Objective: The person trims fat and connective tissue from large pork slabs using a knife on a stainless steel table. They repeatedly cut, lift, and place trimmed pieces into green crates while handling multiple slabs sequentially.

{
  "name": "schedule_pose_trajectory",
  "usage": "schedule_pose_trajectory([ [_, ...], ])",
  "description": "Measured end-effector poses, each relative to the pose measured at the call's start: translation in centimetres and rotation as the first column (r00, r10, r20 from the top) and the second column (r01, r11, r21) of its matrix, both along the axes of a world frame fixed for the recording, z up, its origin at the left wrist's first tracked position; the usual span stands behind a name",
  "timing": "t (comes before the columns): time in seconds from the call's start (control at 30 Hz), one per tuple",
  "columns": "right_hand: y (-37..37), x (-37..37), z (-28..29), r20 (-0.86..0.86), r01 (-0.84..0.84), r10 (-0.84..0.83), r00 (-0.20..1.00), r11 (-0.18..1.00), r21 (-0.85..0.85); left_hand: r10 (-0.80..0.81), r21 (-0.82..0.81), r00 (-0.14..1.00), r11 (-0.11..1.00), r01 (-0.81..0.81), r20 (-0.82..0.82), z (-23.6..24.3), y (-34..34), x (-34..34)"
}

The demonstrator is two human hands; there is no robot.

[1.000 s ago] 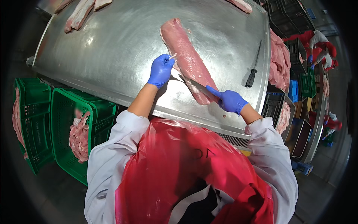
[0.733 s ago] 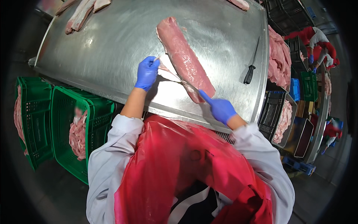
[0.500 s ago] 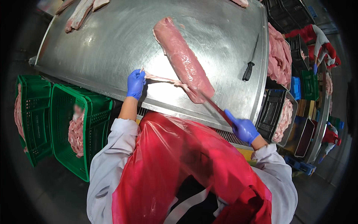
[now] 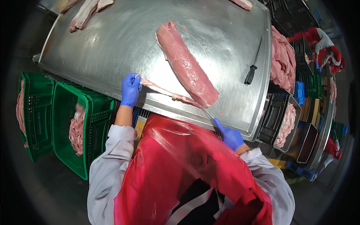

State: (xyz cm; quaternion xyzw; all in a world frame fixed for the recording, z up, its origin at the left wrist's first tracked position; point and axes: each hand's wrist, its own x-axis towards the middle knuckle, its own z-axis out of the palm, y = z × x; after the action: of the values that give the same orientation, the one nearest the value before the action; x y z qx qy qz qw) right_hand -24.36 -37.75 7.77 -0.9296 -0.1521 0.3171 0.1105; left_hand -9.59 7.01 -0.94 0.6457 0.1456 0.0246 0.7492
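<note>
My left hand (image 4: 131,90) in a blue glove is closed on the end of a long, pale strip of trimmed meat (image 4: 157,88), pulled out to the left. The strip runs to the lower end of a long pink meat loin (image 4: 183,63) lying on the steel table (image 4: 97,60). My right hand (image 4: 230,137), also gloved, is closed on a knife (image 4: 206,113) whose blade reaches that same lower end, where the strip meets it. A second knife with a black handle (image 4: 250,75) lies to the right of the loin.
More cuts (image 4: 84,13) lie along the far edge. Green crates with meat (image 4: 87,138) stand at the left. Black crates (image 4: 268,120), a blue crate (image 4: 299,93) and a heap of meat (image 4: 282,60) are at the right. Co-workers (image 4: 324,48) in red and white work beyond them.
My left hand has moved left and down, drawing the strip out from the loin's side. My right hand and knife have moved down toward the table's near edge.
</note>
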Motion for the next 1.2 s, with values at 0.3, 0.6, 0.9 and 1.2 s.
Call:
schedule_pose_trajectory([
  [0.3,-3.6,2.9,-1.6,0.259,-0.055,-0.021,0.966,0.957,0.285,0.158,0.12,0.969,0.976,-0.183,0.19,16.2,4.5,-8.8],
  [0.6,0.6,12.1,-8.9,0.166,0.291,-0.566,0.807,0.627,0.723,0.645,0.184,0.653,0.641,-0.745,0.397,24.0,33.7,-26.5],
  [0.9,10.7,15.4,-8.4,-0.098,0.394,-0.643,0.759,0.335,0.856,0.287,0.925,0.88,-0.093,-0.367,0.378,11.7,31.5,-15.9],
  [1.2,13.5,15.9,-10.4,0.162,0.471,-0.651,0.742,0.677,0.566,0.023,0.77,0.994,0.632,-0.094,0.103,-12.8,2.3,22.3],
])
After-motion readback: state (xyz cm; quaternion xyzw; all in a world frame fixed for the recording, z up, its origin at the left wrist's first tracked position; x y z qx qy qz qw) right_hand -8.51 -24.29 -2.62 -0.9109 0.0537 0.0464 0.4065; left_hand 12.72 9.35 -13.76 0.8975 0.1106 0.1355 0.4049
